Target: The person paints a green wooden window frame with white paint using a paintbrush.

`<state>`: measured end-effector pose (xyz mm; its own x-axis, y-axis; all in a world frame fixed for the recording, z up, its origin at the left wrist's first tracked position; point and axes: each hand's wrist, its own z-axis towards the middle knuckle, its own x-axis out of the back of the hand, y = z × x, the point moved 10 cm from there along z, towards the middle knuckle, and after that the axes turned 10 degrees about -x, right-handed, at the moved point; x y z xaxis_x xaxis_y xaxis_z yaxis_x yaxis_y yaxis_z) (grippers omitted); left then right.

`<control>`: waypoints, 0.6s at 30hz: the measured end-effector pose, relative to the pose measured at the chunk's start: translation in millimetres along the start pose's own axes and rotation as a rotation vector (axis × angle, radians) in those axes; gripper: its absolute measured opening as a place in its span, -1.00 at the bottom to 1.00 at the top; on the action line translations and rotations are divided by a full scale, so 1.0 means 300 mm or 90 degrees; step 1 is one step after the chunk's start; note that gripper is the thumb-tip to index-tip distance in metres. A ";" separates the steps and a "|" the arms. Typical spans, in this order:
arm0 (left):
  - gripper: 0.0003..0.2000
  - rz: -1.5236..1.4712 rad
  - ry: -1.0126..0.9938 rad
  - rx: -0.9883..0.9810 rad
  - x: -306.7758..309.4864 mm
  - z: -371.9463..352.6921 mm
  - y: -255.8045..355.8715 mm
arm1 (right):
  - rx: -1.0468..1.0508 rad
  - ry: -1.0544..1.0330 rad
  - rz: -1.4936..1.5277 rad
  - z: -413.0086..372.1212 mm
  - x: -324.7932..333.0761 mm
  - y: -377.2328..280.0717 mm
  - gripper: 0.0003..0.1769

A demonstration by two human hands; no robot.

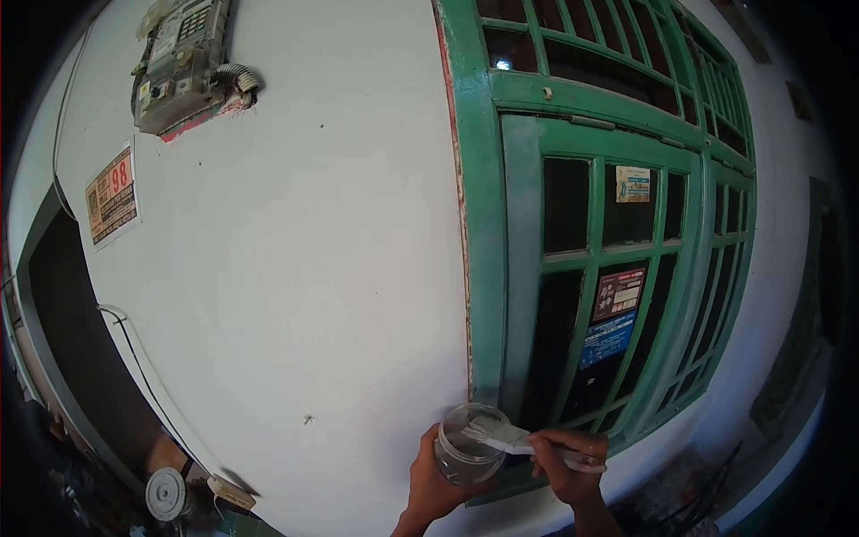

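A clear plastic paint cup (467, 469) is gripped from its left side by my left hand (433, 488), fingers wrapped round it and the round opening facing me. My right hand (570, 467) pinches the handle of a paintbrush (512, 439). The brush slants down to the left, its whitish bristles (483, 430) inside the cup's mouth. Greyish paint coats the inside of the cup. Both hands are low in the view, in front of the lower corner of a green window frame (486, 295) and a white wall (358, 268).
Dark panes and several stickers (608, 331) show in the green window. An electric meter (183, 67) is mounted at upper left, above a number notice (114, 195). A dark doorway (76, 331) stands at far left, with a round lid (166, 493) below it.
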<state>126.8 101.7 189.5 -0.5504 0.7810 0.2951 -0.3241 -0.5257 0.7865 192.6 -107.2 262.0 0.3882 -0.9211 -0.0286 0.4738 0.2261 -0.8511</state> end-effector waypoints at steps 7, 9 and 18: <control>0.13 0.013 -0.010 -0.039 0.053 0.106 0.170 | 0.041 0.054 0.055 0.102 0.016 -0.190 -0.86; 0.14 0.001 -0.031 -0.110 0.064 0.176 0.281 | 0.050 0.077 0.092 0.162 0.047 -0.269 -0.81; 0.05 -0.109 -0.034 -0.185 0.145 0.429 0.505 | 0.150 0.077 0.140 0.456 0.073 -0.604 -0.68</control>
<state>152.7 99.6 391.3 -0.4306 0.8787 0.2059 -0.6184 -0.4534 0.6419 223.4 -125.1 487.4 0.4124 -0.8695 -0.2721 0.5637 0.4781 -0.6736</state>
